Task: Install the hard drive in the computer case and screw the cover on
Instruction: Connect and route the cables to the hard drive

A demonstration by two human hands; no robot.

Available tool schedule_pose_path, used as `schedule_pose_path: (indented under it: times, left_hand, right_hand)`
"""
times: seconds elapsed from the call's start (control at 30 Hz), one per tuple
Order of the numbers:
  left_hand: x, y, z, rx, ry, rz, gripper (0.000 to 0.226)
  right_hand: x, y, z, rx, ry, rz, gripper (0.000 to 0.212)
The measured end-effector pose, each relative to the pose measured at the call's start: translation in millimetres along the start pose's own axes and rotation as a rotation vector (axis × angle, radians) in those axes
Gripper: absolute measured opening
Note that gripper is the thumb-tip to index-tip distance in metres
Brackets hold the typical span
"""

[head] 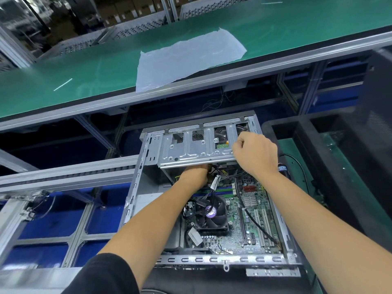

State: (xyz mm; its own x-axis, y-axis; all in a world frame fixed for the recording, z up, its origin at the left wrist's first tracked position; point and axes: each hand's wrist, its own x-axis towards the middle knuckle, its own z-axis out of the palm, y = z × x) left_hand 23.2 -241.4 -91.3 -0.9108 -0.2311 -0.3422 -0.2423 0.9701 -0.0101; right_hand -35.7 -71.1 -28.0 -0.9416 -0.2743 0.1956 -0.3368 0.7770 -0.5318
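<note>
at the far left a grey aluminium frame (70,179) runs beside the bench, with blue bins (53,221) showing through its openings. a black sleeve (101,276) covers the upper left arm at the bottom edge.

the open computer case (135,187) lies on its side in the middle, cover off, its near rim a row of slots. the left hand (196,174) reaches in under the front edge of the metal drive cage (191,149); its fingers are hidden beneath the cage lip, so i cannot tell whether they grasp anything. just right of that hand a bundle of cables (214,183) crosses over the cpu fan (212,213) on the green motherboard (250,221), crowding the gap under the cage.

the hard drive (221,137) sits inside the cage toward its right end, seen only through the cage cut-outs, its green board edge showing. the right hand (255,155) rests on the cage's right end, just beside the drive, fingers curled into a loose fist; what it pinches, if anything, is hidden by the knuckles.

beyond the case a green belt (84,66) carries a translucent plastic sheet (186,58). to the right, a black tray (318,149) stands just beside the case, a dark cord (297,162) looping by the right wrist.
</note>
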Motion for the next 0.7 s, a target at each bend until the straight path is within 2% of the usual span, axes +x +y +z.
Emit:
schedule_pose_path:
  times: [0.23,0.43,0.53,0.7]
  left_hand:
    - [-1,0,-2,0.037,0.055,0.038,0.025]
    - [1,-2,-12,-0.12,-0.181,-0.153,0.021]
    - [0,-3,-14,-0.165,-0.131,-0.157,0.012]
    - [-1,-10,-18,-0.17,-0.259,-0.096,0.032]
  right_hand:
    - [0,0,0,-0.011,0.0,0.001,0.022]
    - [1,-1,1,-0.024,-0.003,-0.001,0.022]
    - [1,-1,1,-0.028,0.003,-0.006,0.022]
    - [1,-1,2,-0.037,0.008,-0.006,0.021]
